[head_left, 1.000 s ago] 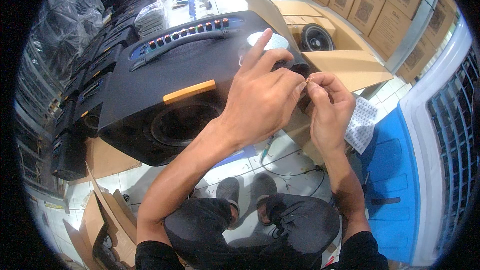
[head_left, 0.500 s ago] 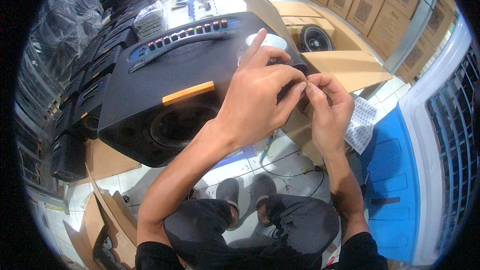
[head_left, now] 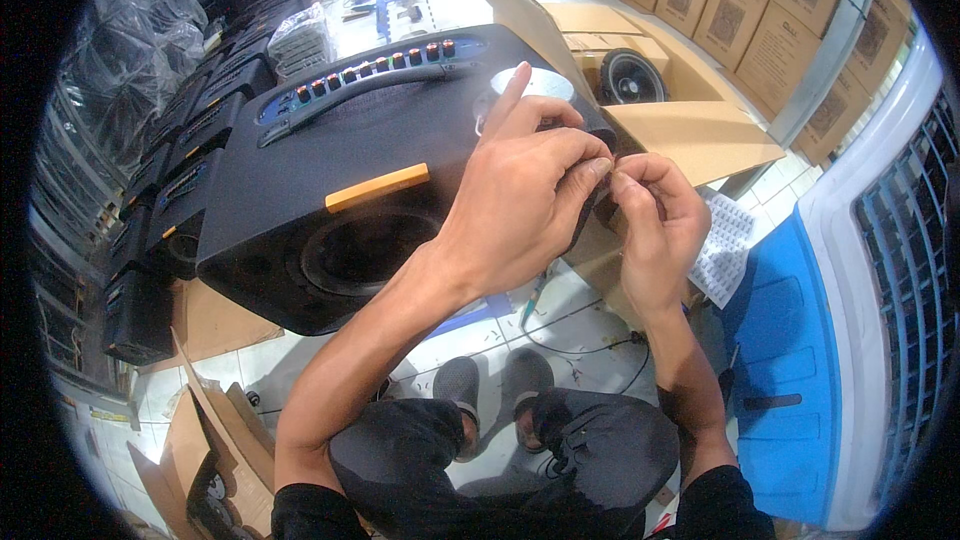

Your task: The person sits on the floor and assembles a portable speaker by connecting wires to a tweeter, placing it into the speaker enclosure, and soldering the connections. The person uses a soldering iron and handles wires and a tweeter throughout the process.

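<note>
Both my hands meet above the right end of a black speaker cabinet (head_left: 300, 170). My left hand (head_left: 525, 190) pinches with thumb and index finger, another finger raised. Close beside it, my right hand (head_left: 660, 215) pinches too, thumb against fingers. Whatever lies between the fingertips is too small to make out. On the cabinet's top are a black carry handle (head_left: 350, 98), a blue control panel with a row of knobs (head_left: 380, 65), and a round whitish object (head_left: 535, 86), partly behind my left hand. An orange-yellow bar (head_left: 377, 187) lies along its front edge, above a round speaker opening (head_left: 375, 245).
An open carton (head_left: 695, 135) with a loose speaker driver (head_left: 632, 77) stands beyond my hands. Stacked cartons (head_left: 770, 15) are at the far right. A blue plastic panel (head_left: 785, 370) and a printed sheet (head_left: 725, 250) are at right. More black cabinets (head_left: 150, 240) line the left.
The fingertips of my two hands have moved slightly apart, the right hand shifting a little downward. The cabinet stays where it was.
</note>
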`<action>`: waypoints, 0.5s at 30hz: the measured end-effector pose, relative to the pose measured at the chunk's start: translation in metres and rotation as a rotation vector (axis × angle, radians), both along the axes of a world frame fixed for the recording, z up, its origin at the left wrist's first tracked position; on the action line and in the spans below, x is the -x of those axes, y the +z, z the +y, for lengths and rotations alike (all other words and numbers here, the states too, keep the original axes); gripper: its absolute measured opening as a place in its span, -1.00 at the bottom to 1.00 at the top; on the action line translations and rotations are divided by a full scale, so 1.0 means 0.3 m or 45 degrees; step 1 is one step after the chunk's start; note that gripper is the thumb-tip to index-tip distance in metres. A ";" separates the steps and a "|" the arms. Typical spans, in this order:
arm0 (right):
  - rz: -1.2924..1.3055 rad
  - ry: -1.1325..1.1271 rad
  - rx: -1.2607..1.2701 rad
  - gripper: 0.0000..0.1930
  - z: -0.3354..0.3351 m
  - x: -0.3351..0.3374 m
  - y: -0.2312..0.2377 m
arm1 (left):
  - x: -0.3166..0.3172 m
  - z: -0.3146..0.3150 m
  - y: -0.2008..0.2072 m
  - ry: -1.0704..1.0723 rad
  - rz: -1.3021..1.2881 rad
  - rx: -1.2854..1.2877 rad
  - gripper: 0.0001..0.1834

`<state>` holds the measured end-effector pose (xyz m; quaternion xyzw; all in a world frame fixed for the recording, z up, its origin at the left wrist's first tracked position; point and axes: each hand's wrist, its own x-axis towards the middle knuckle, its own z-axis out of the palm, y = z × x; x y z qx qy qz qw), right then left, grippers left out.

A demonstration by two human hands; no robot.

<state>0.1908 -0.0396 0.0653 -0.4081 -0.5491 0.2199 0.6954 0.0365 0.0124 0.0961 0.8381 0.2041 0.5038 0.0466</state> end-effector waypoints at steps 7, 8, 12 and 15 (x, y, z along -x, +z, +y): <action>0.021 -0.215 -0.106 -0.94 0.009 -0.008 -0.008 | -0.004 0.000 0.005 0.025 0.000 -0.074 -0.87; 0.062 -0.262 -0.092 -0.94 0.013 -0.022 -0.004 | -0.003 0.002 0.007 0.037 -0.019 -0.074 -0.88; 0.143 -0.229 -0.055 -0.92 0.031 -0.063 0.016 | -0.002 0.007 0.012 0.038 -0.036 -0.083 -0.91; -0.034 -0.053 -0.116 -0.89 -0.001 -0.047 0.014 | -0.003 0.005 0.008 0.044 -0.014 -0.056 -0.93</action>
